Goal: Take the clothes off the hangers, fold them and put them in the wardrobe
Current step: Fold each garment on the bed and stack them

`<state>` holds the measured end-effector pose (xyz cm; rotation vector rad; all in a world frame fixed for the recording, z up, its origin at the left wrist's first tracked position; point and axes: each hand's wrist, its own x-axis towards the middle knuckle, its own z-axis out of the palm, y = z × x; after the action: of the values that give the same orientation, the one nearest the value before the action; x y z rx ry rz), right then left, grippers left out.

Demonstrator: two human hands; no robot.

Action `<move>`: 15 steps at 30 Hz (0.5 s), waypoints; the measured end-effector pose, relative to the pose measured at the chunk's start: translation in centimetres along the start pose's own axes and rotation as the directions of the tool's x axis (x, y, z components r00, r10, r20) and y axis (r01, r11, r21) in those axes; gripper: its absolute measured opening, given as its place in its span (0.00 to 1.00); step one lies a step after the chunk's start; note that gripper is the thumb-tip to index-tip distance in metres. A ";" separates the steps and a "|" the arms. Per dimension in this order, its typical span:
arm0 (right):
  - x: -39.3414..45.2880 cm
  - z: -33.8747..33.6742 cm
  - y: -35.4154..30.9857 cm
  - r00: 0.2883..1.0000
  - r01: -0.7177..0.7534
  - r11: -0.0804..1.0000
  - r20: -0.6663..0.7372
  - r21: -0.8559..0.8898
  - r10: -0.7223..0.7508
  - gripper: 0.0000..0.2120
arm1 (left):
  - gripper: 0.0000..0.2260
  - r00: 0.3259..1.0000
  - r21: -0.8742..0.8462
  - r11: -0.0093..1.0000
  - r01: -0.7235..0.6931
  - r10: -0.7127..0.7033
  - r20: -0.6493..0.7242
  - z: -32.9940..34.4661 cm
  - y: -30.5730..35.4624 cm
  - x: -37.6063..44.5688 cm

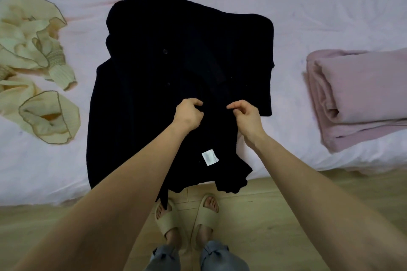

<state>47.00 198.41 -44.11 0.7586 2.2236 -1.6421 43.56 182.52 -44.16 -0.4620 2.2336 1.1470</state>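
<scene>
the black cardigan point(176, 72) lies spread on the pale pink bed point(308, 6), collar toward twelve o'clock, hem hanging off the mattress edge at six, one sleeve already crossed over the body on the three o'clock side. a white care label point(210, 157) shows near the hem. at its front opening, just below centre, the left hand point(188, 114) has its fingers curled round the cloth, and the right hand point(244, 116) pinches a fold between thumb and forefinger, the other fingers loosely bent.

this looks like the fastening or straightening of the front before folding. to do it well, draw both edges level so the placket lies flat, smooth the wrinkled lower corner at five o'clock, then bring the nine o'clock side in to match the other before folding the hem up toward the collar.

outward: a cream ruffled garment point(37, 61) lies crumpled at nine o'clock, a folded pink blanket point(361, 94) at three. beige slippers point(187, 215) stand on the wooden floor point(308, 215) at six.
</scene>
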 end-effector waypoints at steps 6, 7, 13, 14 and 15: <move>-0.9 -1.3 -1.8 0.979 -0.204 0.882 0.087 0.426 0.184 0.17 | 0.17 0.991 -0.398 0.909 0.124 -0.095 0.093 1.6 3.6 -1.2; -1.0 -1.7 -2.2 0.974 -0.225 0.858 0.131 0.462 0.185 0.16 | 0.19 0.977 -0.412 0.891 0.191 -0.134 0.164 1.6 4.3 -1.1; -1.6 -3.5 -3.8 0.975 -0.140 0.929 0.209 0.342 0.070 0.14 | 0.16 0.992 -0.420 0.899 0.126 -0.115 0.052 1.3 6.6 -1.3; -1.7 -3.5 -3.7 0.976 -0.135 0.936 0.209 0.326 0.067 0.17 | 0.19 0.992 -0.418 0.901 0.118 -0.122 0.017 1.2 6.7 -1.3; -1.8 -3.7 -3.7 0.976 -0.132 0.943 0.206 0.305 0.070 0.19 | 0.19 0.993 -0.379 0.921 0.092 -0.111 -0.028 1.1 6.9 -1.2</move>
<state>46.74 200.67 -39.04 0.7390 1.7818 -1.9561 41.18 187.40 -39.64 -0.7603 2.0005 1.5305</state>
